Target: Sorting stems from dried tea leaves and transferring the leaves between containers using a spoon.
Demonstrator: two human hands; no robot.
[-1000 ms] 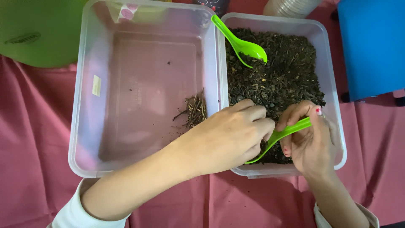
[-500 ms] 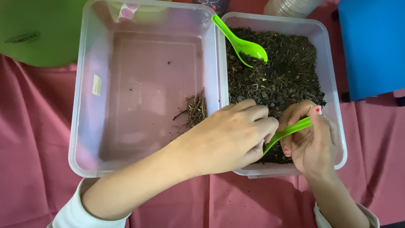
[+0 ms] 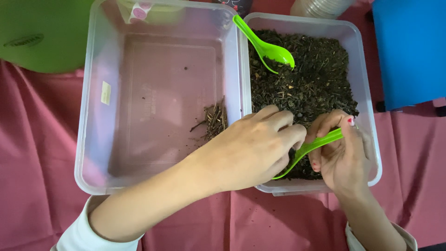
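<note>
Right hand [image 3: 341, 155]: fingers curled around a green spoon [image 3: 310, 148], its bowl down in the soil [image 3: 306, 83]. Left hand [image 3: 253, 148]: loosely cupped, fingertips bent into the soil beside the spoon; any hold hidden.

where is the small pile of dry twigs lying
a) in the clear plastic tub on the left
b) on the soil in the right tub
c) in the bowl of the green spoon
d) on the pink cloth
a: the small pile of dry twigs lies on the floor of the near-empty clear plastic tub, just left of the wall beside the soil-filled tub.
</note>
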